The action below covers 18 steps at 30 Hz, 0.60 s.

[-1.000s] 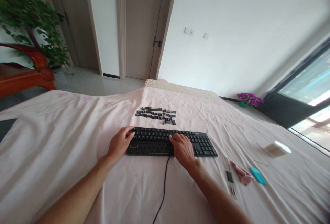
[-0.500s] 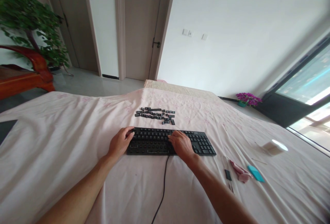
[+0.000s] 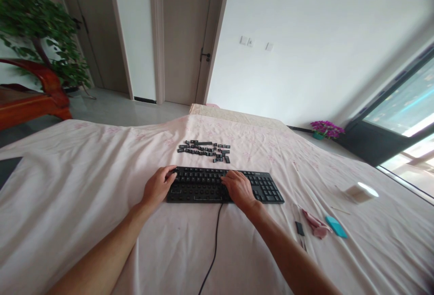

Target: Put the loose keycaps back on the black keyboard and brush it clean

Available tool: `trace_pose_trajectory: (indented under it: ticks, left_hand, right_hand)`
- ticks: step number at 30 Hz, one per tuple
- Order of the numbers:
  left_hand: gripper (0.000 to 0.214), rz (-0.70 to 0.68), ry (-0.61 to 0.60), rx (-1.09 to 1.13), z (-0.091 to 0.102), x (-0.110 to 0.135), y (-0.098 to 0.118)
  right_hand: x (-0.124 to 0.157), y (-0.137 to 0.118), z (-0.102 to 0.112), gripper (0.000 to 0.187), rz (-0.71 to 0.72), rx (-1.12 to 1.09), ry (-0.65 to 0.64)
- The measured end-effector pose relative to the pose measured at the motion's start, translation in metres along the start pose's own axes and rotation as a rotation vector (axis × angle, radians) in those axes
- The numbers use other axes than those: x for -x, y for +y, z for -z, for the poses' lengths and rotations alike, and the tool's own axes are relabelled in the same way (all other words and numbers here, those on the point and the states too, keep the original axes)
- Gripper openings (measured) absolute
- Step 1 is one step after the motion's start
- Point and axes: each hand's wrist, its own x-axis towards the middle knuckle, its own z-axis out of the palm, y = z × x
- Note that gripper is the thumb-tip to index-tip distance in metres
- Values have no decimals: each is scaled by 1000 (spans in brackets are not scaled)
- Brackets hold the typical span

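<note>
A black wired keyboard (image 3: 264,190) lies on a pale pink bedsheet (image 3: 84,173), its cable (image 3: 212,259) running toward me. My left hand (image 3: 156,188) rests at the keyboard's left end, fingers curled loosely with the tips on its top-left corner. My right hand (image 3: 238,188) lies palm-down over the middle keys, fingers slightly spread and bent onto them. Neither hand holds anything that I can make out. Beyond the keyboard sits a cluster of several loose black keycaps (image 3: 205,149).
To the right on the sheet lie a small black tool (image 3: 299,228), a pink cloth (image 3: 315,226), a blue block (image 3: 336,227) and a white roll (image 3: 359,192). A wooden bench (image 3: 30,100) and plant (image 3: 37,23) stand at far left. Doors stand behind.
My right hand has shifted slightly left and up on the keys. The view has moved a little; my left hand stays at the keyboard's left end.
</note>
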Motion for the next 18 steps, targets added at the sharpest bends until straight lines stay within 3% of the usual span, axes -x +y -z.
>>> trace_pose_trajectory:
  ticks: [3,5,7,10,12,14,18]
  left_hand:
    - [36,-6,4,3,0,0,-1]
    - [36,-6,15,7,2,0,0]
    - [35,-31,67,12,5,2,7]
    - [33,-158,164,83,11,9,30]
    - [32,-236,118,233,15,17,52]
    - [33,-292,-13,408,16,26,74]
    - [30,-289,-177,604,13,41,101]
  right_hand:
    - [0,2,2,22,-22,-52,-10]
    - [1,1,1,20,-87,-206,28]
    - [4,-5,-1,16,-220,-489,98]
    - [10,-28,0,22,-528,-1135,137]
    - [14,-48,4,31,-709,-1579,97]
    - [17,-68,12,34,-814,-1909,32]
    - [22,-92,28,34,-901,-2176,-111]
